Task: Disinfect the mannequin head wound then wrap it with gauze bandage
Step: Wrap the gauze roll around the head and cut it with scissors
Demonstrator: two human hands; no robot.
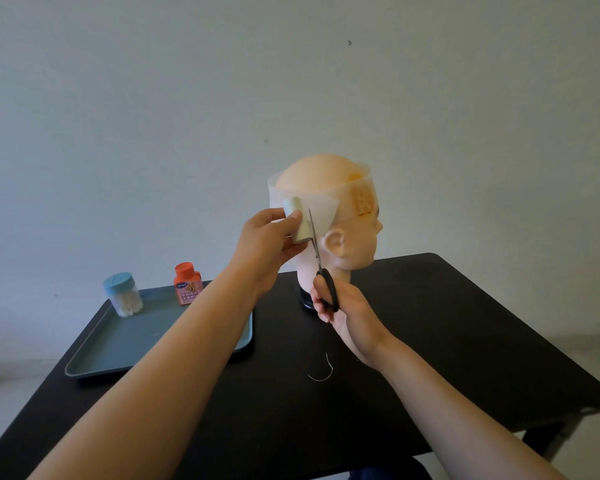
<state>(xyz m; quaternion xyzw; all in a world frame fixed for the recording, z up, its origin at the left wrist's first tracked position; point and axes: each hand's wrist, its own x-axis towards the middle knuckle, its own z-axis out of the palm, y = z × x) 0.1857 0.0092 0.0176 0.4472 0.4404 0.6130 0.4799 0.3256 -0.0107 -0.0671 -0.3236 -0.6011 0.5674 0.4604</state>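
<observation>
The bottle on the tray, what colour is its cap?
The bottle cap is orange-red; the head view shows it.

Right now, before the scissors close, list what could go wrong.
The black-handled steel scissors stand right beside the fingers of the left hand pinching the pale gauze roll; closing them could nick a finger.
The white gauze band stands off the peach mannequin head at the top; once cut, it may slacken and slip off the stained wound.
</observation>
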